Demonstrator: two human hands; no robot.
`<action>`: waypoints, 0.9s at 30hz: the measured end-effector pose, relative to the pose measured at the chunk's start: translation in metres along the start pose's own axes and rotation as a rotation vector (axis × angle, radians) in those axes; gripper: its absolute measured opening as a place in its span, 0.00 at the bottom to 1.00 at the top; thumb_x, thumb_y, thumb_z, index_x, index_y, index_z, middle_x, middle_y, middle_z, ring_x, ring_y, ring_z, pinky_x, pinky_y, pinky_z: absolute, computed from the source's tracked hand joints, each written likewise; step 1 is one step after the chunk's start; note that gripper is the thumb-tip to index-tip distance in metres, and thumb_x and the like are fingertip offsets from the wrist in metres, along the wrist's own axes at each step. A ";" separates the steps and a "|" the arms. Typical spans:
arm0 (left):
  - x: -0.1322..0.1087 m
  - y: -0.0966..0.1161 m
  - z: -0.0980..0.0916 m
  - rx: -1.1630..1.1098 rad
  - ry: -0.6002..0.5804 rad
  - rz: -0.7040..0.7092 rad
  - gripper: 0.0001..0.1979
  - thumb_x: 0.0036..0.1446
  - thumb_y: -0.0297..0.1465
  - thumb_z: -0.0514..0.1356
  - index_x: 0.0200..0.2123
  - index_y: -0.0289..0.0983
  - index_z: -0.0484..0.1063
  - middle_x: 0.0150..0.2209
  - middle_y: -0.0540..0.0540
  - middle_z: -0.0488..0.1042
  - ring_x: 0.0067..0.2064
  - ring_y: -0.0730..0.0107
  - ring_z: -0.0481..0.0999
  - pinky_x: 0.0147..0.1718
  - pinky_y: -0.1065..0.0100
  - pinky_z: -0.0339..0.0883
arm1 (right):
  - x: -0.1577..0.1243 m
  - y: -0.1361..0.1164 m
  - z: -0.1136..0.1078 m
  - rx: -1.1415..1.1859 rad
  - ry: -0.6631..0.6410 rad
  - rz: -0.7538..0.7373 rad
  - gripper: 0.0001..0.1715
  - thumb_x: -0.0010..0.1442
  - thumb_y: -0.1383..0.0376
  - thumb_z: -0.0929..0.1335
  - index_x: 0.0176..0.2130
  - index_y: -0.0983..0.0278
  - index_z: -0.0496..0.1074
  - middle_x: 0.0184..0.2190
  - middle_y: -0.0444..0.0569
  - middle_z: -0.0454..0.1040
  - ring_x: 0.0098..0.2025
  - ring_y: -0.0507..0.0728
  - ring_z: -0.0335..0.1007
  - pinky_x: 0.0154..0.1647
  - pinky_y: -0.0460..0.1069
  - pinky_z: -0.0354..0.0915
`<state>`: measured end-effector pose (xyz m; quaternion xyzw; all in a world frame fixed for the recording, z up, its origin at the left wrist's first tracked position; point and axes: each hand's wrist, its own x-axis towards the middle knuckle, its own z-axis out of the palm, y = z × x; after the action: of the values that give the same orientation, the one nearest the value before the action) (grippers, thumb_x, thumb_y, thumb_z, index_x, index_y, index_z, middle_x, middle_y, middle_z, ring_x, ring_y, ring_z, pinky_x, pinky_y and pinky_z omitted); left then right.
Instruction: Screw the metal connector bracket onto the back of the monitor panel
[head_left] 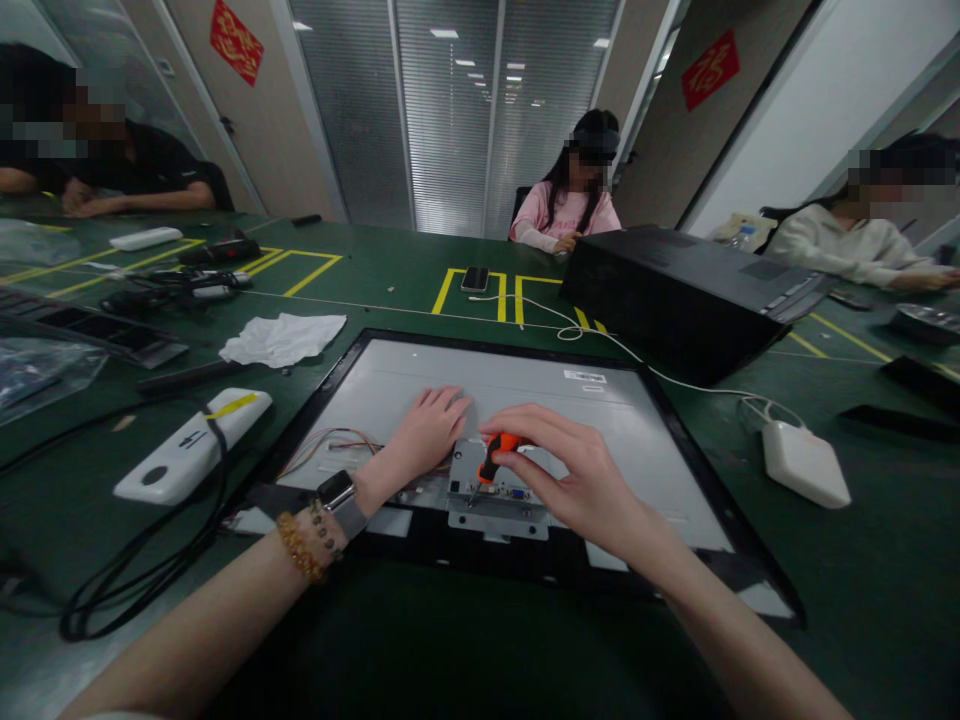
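A monitor panel (600,430) with a black frame lies flat in front of me, its grey metal back facing up. My right hand (577,470) grips an orange and black screwdriver (491,462), tip pointing down at a metal bracket (480,518) with a blue video port (519,493) near the panel's front edge. Whether the tip sits in a screw is too small to tell. My left hand (424,430) rests flat on the panel left of the bracket, fingers stretched out. Thin coloured wires (330,440) run beside that wrist.
A black casing (675,290) stands at the back right, near a white power adapter (806,462) and its cable. Left lie a white plastic piece (195,445), a black cable (127,590) and crumpled tissue (285,340). A phone (475,279) lies farther back. Several people sit around the table.
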<state>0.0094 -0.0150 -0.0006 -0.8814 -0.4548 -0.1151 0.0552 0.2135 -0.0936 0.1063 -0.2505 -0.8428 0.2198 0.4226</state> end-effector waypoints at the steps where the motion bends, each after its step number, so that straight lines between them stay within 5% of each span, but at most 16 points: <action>1: 0.000 0.000 -0.001 0.002 -0.006 0.003 0.17 0.67 0.29 0.47 0.56 0.33 0.65 0.57 0.37 0.68 0.59 0.54 0.65 0.57 0.51 0.59 | 0.000 0.001 0.001 -0.018 0.019 -0.016 0.16 0.63 0.72 0.67 0.50 0.61 0.72 0.42 0.50 0.76 0.45 0.54 0.73 0.48 0.51 0.70; 6: -0.001 0.001 -0.003 -0.012 -0.008 0.010 0.16 0.67 0.28 0.47 0.55 0.34 0.65 0.57 0.36 0.68 0.60 0.54 0.65 0.57 0.50 0.59 | -0.002 -0.003 0.001 -0.112 0.025 -0.036 0.15 0.62 0.70 0.68 0.50 0.64 0.73 0.39 0.51 0.76 0.40 0.55 0.73 0.42 0.51 0.72; 12: -0.002 0.000 -0.004 -0.012 -0.005 0.005 0.17 0.66 0.30 0.49 0.55 0.34 0.65 0.58 0.36 0.67 0.59 0.55 0.66 0.57 0.51 0.60 | 0.000 -0.014 -0.002 0.026 -0.132 0.083 0.26 0.61 0.76 0.63 0.56 0.59 0.69 0.51 0.51 0.75 0.55 0.56 0.70 0.56 0.57 0.67; 19: -0.001 0.002 -0.006 -0.015 0.003 0.012 0.16 0.66 0.28 0.48 0.55 0.35 0.66 0.57 0.37 0.68 0.60 0.55 0.65 0.57 0.51 0.59 | -0.001 -0.006 0.001 -0.015 -0.025 0.009 0.20 0.62 0.74 0.67 0.53 0.63 0.72 0.44 0.53 0.76 0.47 0.55 0.74 0.49 0.52 0.71; 27: -0.002 0.000 -0.006 -0.041 -0.001 0.012 0.17 0.66 0.29 0.47 0.55 0.35 0.65 0.57 0.38 0.68 0.60 0.55 0.65 0.57 0.51 0.59 | 0.001 -0.014 0.001 0.075 -0.079 0.093 0.26 0.61 0.76 0.65 0.55 0.56 0.71 0.50 0.50 0.77 0.53 0.57 0.72 0.56 0.58 0.68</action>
<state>0.0077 -0.0180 0.0042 -0.8852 -0.4469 -0.1235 0.0375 0.2082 -0.1038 0.1146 -0.2644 -0.8375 0.2803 0.3874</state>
